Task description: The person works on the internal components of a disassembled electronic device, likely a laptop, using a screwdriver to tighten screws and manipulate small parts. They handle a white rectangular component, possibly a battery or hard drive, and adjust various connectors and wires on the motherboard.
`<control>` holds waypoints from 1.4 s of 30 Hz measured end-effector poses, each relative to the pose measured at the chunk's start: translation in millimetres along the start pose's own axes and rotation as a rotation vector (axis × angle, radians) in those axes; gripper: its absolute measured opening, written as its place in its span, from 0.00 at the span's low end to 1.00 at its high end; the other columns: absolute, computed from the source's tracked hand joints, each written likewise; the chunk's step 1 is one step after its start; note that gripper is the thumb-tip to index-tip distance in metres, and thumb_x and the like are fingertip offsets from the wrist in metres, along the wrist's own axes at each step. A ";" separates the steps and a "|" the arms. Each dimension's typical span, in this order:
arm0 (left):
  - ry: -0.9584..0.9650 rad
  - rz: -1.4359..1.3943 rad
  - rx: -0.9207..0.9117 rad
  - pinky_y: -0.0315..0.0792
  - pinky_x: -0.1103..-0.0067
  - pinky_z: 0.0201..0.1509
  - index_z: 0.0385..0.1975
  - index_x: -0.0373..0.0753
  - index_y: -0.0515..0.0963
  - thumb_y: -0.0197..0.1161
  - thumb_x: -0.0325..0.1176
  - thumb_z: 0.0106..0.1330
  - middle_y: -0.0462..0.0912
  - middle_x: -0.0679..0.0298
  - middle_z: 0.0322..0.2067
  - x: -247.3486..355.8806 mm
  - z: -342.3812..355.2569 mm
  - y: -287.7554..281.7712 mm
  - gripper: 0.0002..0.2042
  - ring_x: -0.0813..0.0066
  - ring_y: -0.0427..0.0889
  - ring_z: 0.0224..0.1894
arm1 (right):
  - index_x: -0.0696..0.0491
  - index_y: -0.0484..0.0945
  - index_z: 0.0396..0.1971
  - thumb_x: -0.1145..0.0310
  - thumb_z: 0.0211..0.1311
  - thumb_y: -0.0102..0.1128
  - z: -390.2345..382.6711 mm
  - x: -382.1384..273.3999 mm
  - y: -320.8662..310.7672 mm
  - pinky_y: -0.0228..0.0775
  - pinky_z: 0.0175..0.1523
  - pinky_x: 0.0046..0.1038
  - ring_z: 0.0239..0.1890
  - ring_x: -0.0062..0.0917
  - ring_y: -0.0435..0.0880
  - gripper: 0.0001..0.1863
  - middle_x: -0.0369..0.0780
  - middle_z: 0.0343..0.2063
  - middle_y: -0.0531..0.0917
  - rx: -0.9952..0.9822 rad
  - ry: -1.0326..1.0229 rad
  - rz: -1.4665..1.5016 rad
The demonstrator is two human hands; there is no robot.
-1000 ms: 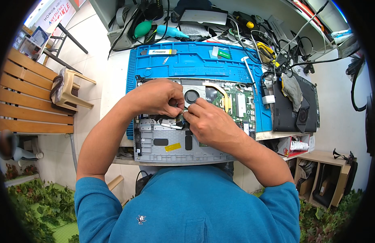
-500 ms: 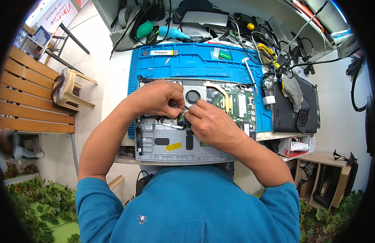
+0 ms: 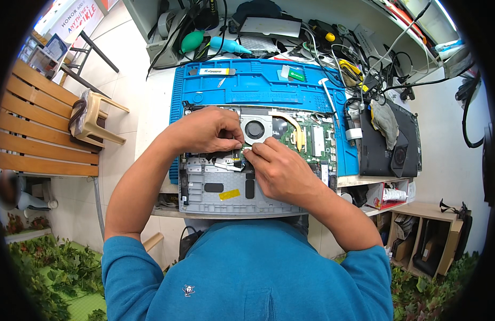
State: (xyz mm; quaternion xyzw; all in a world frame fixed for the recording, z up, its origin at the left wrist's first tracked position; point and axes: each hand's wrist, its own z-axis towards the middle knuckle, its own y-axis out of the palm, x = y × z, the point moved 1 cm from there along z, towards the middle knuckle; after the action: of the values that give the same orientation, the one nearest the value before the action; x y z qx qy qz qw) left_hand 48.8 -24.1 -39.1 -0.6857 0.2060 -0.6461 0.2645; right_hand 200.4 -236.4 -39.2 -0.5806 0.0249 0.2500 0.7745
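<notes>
An opened laptop base (image 3: 279, 206) lies on a blue work mat (image 3: 258, 96), its insides facing up. My left hand (image 3: 211, 131) reaches over its left part, with thumb and forefinger pinched just below the round cooling fan (image 3: 254, 129). From the right, my right hand (image 3: 277, 168) comes up to the same spot, its fingertips closed near the left ones. Whatever is between the fingers is too small to make out. A green circuit board (image 3: 326, 138) and a copper-coloured heat pipe (image 3: 297, 127) show right of the fan. Yellow tape (image 3: 230, 195) is stuck on the grey casing.
On the mat lie a flat blade tool (image 3: 215, 71), a green card (image 3: 296, 74) and a white-handled tool (image 3: 329, 99). A dark laptop (image 3: 389, 147) with a grey cloth (image 3: 385, 124) stands at right. Cables, a green blower bulb (image 3: 192, 41) and a blue one (image 3: 230, 45) crowd the back.
My right hand has shifted slightly down, uncovering more of the fan. The left hand stays almost in place, still pinched.
</notes>
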 end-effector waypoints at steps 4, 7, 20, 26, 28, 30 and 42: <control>-0.002 0.003 0.029 0.77 0.72 0.37 0.38 0.38 0.91 0.79 0.30 0.66 0.83 0.65 0.30 -1.4 0.1 0.2 0.05 0.71 0.83 0.32 | 0.67 0.86 0.49 0.77 0.58 0.68 -1.3 0.3 0.0 0.79 0.56 0.37 0.47 0.38 0.82 0.18 0.45 0.39 0.83 0.017 0.004 0.025; -0.019 -0.015 0.032 0.76 0.75 0.35 0.37 0.38 0.91 0.79 0.30 0.65 0.83 0.66 0.29 -0.2 -0.3 -0.5 0.05 0.73 0.82 0.31 | 0.66 0.87 0.48 0.77 0.58 0.68 -1.4 1.2 -0.7 0.79 0.56 0.37 0.47 0.38 0.81 0.17 0.46 0.39 0.83 0.026 0.008 0.051; -0.095 0.016 -0.018 0.78 0.75 0.34 0.30 0.38 0.90 0.79 0.28 0.53 0.86 0.65 0.28 11.2 10.9 -7.7 0.06 0.73 0.85 0.30 | 0.63 0.88 0.45 0.77 0.60 0.68 1.0 5.7 -1.6 0.78 0.58 0.38 0.48 0.38 0.80 0.13 0.45 0.39 0.82 0.012 0.017 0.064; -0.115 0.158 -0.121 0.81 0.71 0.37 0.30 0.37 0.89 0.78 0.28 0.51 0.88 0.63 0.29 18.7 22.1 -8.7 0.07 0.66 0.89 0.32 | 0.62 0.88 0.44 0.75 0.59 0.70 0.8 6.6 -2.9 0.79 0.59 0.37 0.49 0.38 0.81 0.13 0.44 0.40 0.83 -0.014 0.013 0.049; -0.135 0.206 -0.149 0.82 0.71 0.38 0.30 0.38 0.90 0.78 0.27 0.50 0.89 0.62 0.29 21.9 25.2 -8.8 0.07 0.65 0.90 0.33 | 0.62 0.88 0.43 0.75 0.59 0.71 2.2 6.7 -4.0 0.79 0.59 0.37 0.49 0.38 0.81 0.12 0.44 0.40 0.83 -0.027 0.019 0.050; -0.149 0.248 -0.175 0.82 0.70 0.38 0.30 0.38 0.91 0.78 0.27 0.50 0.90 0.61 0.29 24.6 27.6 -10.5 0.07 0.64 0.91 0.34 | 0.61 0.88 0.41 0.74 0.59 0.72 3.1 6.3 -4.3 0.79 0.59 0.36 0.50 0.37 0.81 0.12 0.43 0.39 0.83 -0.017 0.023 0.055; -0.196 0.407 -0.317 0.82 0.67 0.37 0.29 0.42 0.93 0.77 0.29 0.50 0.93 0.62 0.28 43.1 42.4 -17.4 0.06 0.61 0.92 0.32 | 0.63 0.89 0.45 0.76 0.58 0.70 3.4 9.1 -1.5 0.81 0.58 0.37 0.48 0.36 0.82 0.14 0.44 0.39 0.83 -0.009 0.034 0.056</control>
State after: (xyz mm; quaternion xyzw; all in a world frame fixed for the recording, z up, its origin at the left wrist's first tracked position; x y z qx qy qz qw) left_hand 93.4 -33.4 4.3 -0.7223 0.4114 -0.4697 0.2973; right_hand 208.1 -230.4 -39.8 -0.5874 0.0530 0.2620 0.7639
